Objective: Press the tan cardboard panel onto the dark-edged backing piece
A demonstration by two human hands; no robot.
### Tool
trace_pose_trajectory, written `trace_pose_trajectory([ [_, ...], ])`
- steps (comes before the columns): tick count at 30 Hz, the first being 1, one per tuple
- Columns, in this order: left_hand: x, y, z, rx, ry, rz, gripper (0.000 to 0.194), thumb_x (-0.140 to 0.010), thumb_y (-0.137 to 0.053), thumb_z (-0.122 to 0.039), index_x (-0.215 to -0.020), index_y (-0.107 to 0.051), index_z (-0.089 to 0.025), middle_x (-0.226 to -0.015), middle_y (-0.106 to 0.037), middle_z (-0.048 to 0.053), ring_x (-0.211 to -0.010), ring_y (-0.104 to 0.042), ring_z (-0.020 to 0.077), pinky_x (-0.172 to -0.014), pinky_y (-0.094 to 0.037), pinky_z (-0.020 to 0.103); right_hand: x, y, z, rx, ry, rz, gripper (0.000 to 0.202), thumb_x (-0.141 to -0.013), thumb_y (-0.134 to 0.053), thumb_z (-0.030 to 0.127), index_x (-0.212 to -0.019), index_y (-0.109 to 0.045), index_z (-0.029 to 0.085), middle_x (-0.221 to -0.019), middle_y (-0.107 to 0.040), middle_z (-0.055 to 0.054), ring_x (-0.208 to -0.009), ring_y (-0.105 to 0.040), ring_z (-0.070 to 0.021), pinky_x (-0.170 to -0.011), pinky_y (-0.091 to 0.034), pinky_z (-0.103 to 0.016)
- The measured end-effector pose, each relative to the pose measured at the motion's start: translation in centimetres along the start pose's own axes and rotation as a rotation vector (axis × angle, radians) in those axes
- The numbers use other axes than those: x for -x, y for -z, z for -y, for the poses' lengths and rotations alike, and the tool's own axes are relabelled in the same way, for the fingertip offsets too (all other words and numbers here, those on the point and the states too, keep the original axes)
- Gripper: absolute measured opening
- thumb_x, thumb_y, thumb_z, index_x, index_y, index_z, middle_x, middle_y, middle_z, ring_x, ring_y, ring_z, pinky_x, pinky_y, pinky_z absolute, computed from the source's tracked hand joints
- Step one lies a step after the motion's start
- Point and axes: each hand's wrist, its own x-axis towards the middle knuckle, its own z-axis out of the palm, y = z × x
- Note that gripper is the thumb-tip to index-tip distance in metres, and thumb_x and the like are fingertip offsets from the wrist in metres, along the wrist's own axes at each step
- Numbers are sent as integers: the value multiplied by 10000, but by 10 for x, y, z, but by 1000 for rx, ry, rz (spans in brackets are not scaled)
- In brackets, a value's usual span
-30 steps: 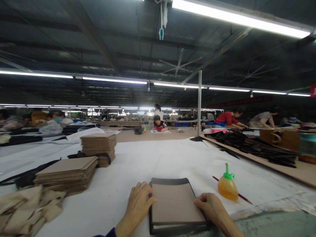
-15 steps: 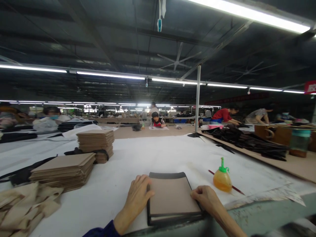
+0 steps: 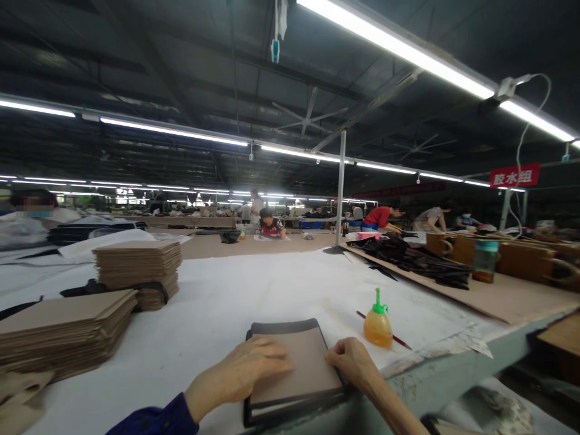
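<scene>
A brown board (image 3: 304,368) lies on a dark leather piece (image 3: 281,330) on the white-covered table (image 3: 254,296), close to its front edge. My left hand (image 3: 240,371) rests flat across the board's left part, fingers spread on its surface. My right hand (image 3: 352,362) presses on the board's right edge with curled fingers. An amber glue bottle with a green nozzle (image 3: 377,324) stands just right of my right hand, with a thin red stick (image 3: 399,339) lying behind it.
Two stacks of brown boards (image 3: 136,269) (image 3: 63,326) sit at the left. Dark leather strips (image 3: 412,257) lie on a raised board at the right, beside a jar (image 3: 484,261) and brown bags. A metal post (image 3: 339,187) stands behind. Other people work at far tables.
My left hand has slid from the board's left edge onto its top surface. The view has swung to the right, showing more of the table's right end.
</scene>
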Motion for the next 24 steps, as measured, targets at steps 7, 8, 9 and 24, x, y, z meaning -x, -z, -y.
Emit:
trace_pose_trajectory([
  [7, 1, -3, -2, 7, 24, 2, 836, -621, -419, 23, -1327, -415, -426, -1423, -455, -72, -1268, -427, 265, -1064, -362, 414, -1, -2, -2, 13, -11, -24, 167, -653, -546, 254, -607, -666, 147, -680, -694, -62, -689, -619, -186, -551, -377, -242],
  [8, 1, -2, -3, 6, 29, -1, 814, -629, -419, 20, -1313, -437, -421, -1422, -456, -72, -1266, -428, 265, -1060, -366, 411, -1, -2, -2, 15, -9, -26, 168, -655, -545, 256, -611, -666, 149, -685, -696, -64, -696, -622, -191, -559, -381, -246],
  [9, 2, -2, -4, 9, 33, -5, 793, -638, -416, 18, -1297, -459, -420, -1418, -460, -75, -1262, -430, 263, -1054, -371, 405, -1, -2, -2, 18, -7, -27, 167, -657, -544, 257, -613, -666, 151, -687, -697, -65, -701, -624, -195, -565, -383, -250],
  [24, -1, 20, 7, 326, -68, 5, 370, -886, -409, -172, -1142, -644, -299, -1266, -607, -8, -1102, -527, 178, -983, -318, 306, -3, -1, -2, 73, 50, 67, 159, -742, -527, 245, -651, -638, 176, -727, -705, -57, -761, -637, -220, -634, -407, -278],
])
